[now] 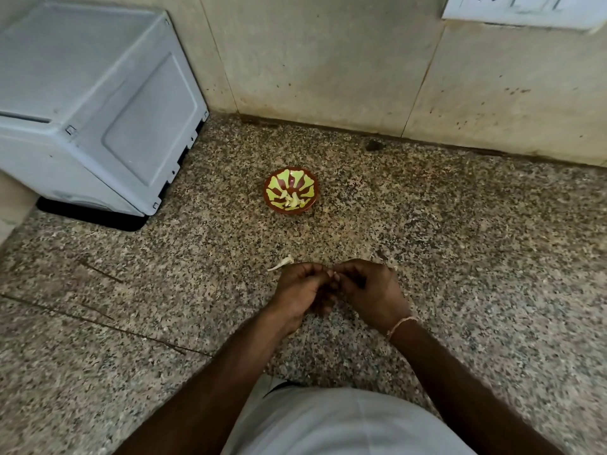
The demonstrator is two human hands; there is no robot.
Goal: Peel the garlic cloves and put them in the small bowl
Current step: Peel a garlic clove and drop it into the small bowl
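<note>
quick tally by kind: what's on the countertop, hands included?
Hands: 2, left hand and right hand, fingers together
Small bowl: 1, pale pieces inside
Garlic skin scrap: 1
Grey appliance: 1
Total: 5

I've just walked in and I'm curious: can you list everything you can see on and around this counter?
small bowl: one, brown with yellow-green pattern, mid-counter, beyond the hands
peeled garlic cloves: a few, pale, inside the bowl
garlic skin: one pale strip, on the counter just past the left hand
appliance: one, grey-white, back left
counter: one, speckled granite
wall tiles: beige, stained, behind the counter
switch plate: one, white, top right
left hand: fingers curled, meeting the right; what they hold is hidden
right hand: fingers curled, thread band at the wrist
</note>
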